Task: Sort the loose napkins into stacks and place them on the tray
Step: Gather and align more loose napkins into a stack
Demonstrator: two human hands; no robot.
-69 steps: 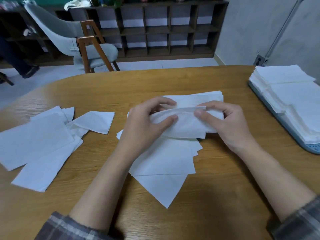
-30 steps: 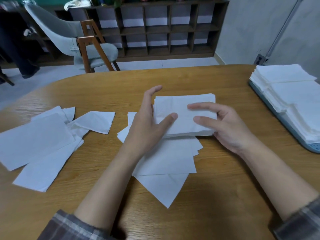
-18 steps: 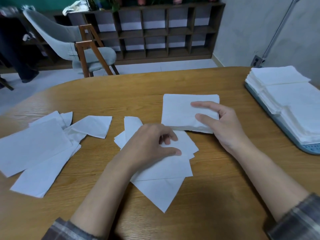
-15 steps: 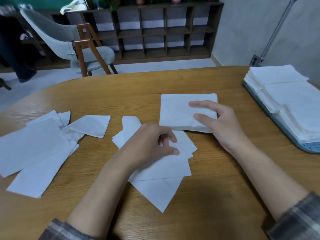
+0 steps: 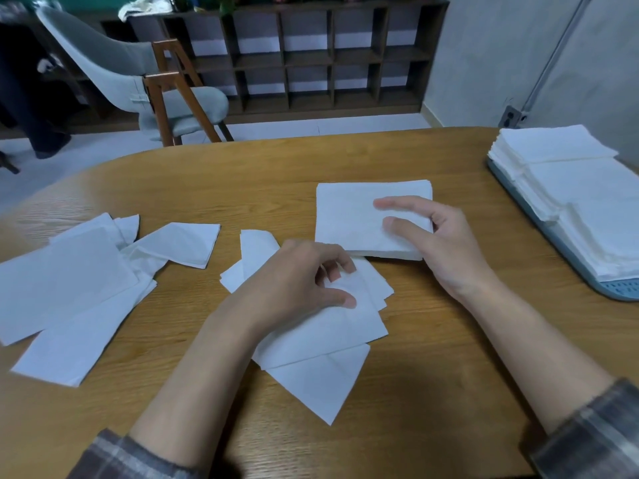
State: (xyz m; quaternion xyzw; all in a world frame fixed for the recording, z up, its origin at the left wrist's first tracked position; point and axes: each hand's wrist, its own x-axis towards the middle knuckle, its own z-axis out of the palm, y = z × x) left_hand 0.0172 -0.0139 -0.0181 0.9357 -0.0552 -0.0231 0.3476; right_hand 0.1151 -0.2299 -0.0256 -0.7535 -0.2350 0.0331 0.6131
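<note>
Right hand (image 5: 446, 247) holds the squared stack (image 5: 356, 219) by its right edge on the table (image 5: 432, 357), well apart from the tray (image 5: 619, 290). Left hand (image 5: 297, 281) pinches at the loose napkins (image 5: 321, 340). Thin sheets may lift together, or the stack may skew under a one-sided hold. No writing shows.

The person wears a plaid flannel shirt, grey crossed with darker charcoal bands and thin pale lines. The left sleeve (image 5: 131, 458) ends well up the forearm, its cuff edge a little rumpled. The right sleeve (image 5: 587, 433) ends about as high, and its cloth looks soft and brushed. Below both cuffs the forearms are bare down to the left hand (image 5: 297, 281) and the right hand (image 5: 446, 243), whose fingernails are short.
</note>
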